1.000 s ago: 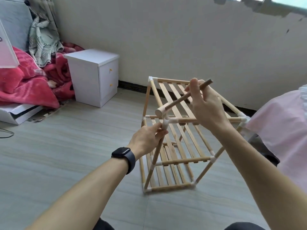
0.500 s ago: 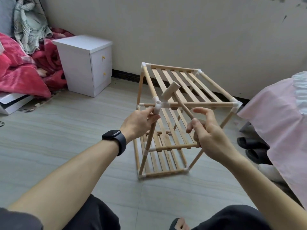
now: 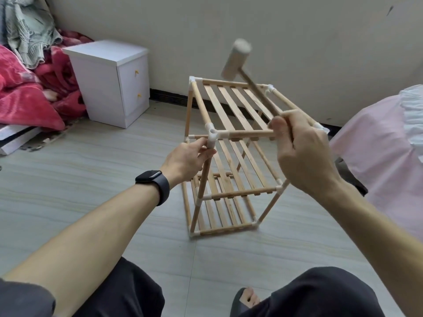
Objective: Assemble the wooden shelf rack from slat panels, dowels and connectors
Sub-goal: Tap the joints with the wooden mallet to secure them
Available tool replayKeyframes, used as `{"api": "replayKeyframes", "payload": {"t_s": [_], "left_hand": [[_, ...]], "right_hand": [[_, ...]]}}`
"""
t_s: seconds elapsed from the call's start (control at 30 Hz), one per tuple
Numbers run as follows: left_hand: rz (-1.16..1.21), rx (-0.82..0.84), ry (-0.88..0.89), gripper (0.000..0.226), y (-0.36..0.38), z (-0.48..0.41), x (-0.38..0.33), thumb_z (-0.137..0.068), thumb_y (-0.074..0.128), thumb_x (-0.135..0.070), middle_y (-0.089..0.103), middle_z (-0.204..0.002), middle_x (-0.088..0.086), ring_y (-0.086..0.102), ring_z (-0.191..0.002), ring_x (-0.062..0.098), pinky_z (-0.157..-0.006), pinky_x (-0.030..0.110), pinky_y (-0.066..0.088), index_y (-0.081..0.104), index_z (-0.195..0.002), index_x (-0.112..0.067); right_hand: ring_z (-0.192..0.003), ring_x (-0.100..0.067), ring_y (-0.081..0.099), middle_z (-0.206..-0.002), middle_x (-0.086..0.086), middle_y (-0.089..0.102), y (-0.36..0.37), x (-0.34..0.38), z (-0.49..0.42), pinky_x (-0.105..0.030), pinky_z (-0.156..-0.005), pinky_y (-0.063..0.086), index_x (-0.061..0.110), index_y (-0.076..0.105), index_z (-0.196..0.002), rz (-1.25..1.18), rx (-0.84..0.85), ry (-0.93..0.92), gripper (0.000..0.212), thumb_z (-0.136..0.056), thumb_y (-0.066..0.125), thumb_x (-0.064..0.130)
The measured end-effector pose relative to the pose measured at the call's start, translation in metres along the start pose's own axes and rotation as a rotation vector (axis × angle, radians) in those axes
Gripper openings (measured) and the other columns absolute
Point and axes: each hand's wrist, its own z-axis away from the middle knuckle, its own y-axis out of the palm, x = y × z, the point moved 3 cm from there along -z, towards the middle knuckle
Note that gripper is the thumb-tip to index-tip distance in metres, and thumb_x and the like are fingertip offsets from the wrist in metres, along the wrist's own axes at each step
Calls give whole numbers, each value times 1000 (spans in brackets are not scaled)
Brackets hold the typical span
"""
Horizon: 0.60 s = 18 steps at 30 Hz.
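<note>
On the grey tiled floor (image 3: 80,179), at frame centre, the three-tier light wooden slat shelf rack (image 3: 229,106) is standing upright. My left hand (image 3: 187,161) is pinching its front post just under a white plastic corner connector (image 3: 211,137). My right hand (image 3: 304,152) is gripping the handle of a pale wooden mallet (image 3: 237,59), its blurred head raised in the upper centre.

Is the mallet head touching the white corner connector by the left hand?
No, the mallet is raised above the rack, its head clear of the connector.
</note>
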Motion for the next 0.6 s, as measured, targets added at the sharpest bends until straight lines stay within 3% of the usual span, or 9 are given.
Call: {"api": "replayKeyframes", "payload": {"t_s": [0.07,0.13,0.17,0.3,0.33,0.4,0.43,0.53,0.6], "left_hand": [[1,-6,2,31,0,0,0,-103,48,-47,72,-99,-4,70,-79,13,-77,45,60,56,-127,-29],[-2,-9,7,31,1,0,0,-103,48,-46,72,-99,-3,70,-79,14,-77,45,60,55,-128,-28],[-7,-14,8,31,1,0,1,-103,48,-46,72,-98,-2,70,-78,14,-76,45,60,55,-128,-28],[-26,-3,9,32,1,-2,4,-103,47,-48,72,-95,-2,71,-76,15,-73,45,60,54,-127,-30],[-20,-4,12,31,1,-2,4,-103,47,-48,72,-96,-2,71,-76,15,-72,45,60,54,-127,-30],[-14,-18,18,30,1,-1,3,-103,47,-47,72,-96,-3,70,-75,14,-72,45,60,55,-126,-29],[-14,-24,20,31,1,-1,3,-103,47,-46,72,-97,-3,70,-75,13,-73,44,60,55,-127,-28],[-19,-11,7,36,2,-2,4,-103,46,-48,72,-98,-4,70,-75,12,-74,43,60,54,-132,-28],[-12,-13,8,36,2,-2,3,-103,46,-49,72,-100,-5,70,-76,11,-75,43,60,54,-132,-29]], "right_hand": [[-44,-3,50,-58,10,46,5,-2,3,-11,-39,33,7,52,-98,-11,59,0,18,-109,41,15],[-39,-4,48,-59,4,50,18,-12,11,-14,-36,34,10,53,-99,74,473,101,22,-109,39,24],[-38,-4,47,-60,4,53,19,-17,12,-15,-36,34,13,55,-99,82,554,132,23,-109,39,27],[-43,-1,52,-55,13,46,-1,-12,1,-10,-37,32,9,54,-98,4,54,16,18,-109,43,18],[-42,-1,52,-55,12,46,0,-11,2,-10,-36,32,8,53,-99,45,87,1,19,-109,42,19],[-41,-3,52,-56,6,52,16,-17,11,-15,-36,35,13,53,-98,165,444,64,22,-109,41,27],[-42,-6,53,-57,3,55,18,-21,14,-17,-36,37,14,55,-99,166,506,82,22,-109,41,28],[-42,-11,52,-54,7,48,10,-14,13,-16,-34,33,8,55,-104,30,179,-5,16,-109,44,18],[-41,-9,52,-53,9,45,13,-12,17,-14,-35,32,12,51,-101,65,189,-40,15,-108,42,21]]}}
